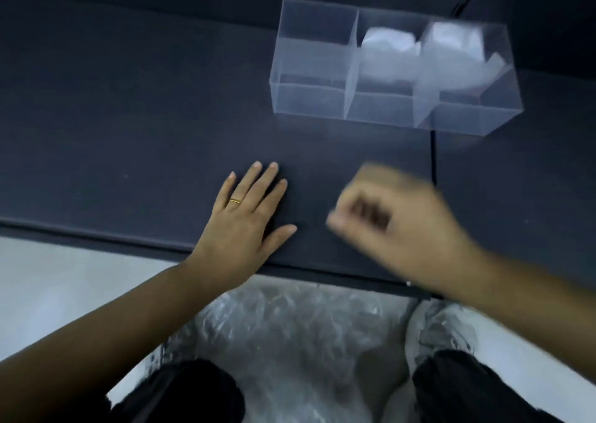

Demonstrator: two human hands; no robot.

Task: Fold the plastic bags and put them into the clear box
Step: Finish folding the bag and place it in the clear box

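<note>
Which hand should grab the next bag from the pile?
Probably the right hand: it is raised and empty, while the left hand lies flat on the table; both are near the pile.

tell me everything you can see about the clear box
The clear box is a long, see-through container that looks like plastic, split by two dividers into three compartments in a row. The left compartment is empty. The middle one holds a whitish folded bag, and the right one a second bag that sits more loosely. The box stands upright on the dark table, at the far right, across a seam in the surface. Nothing else touches it.
</note>
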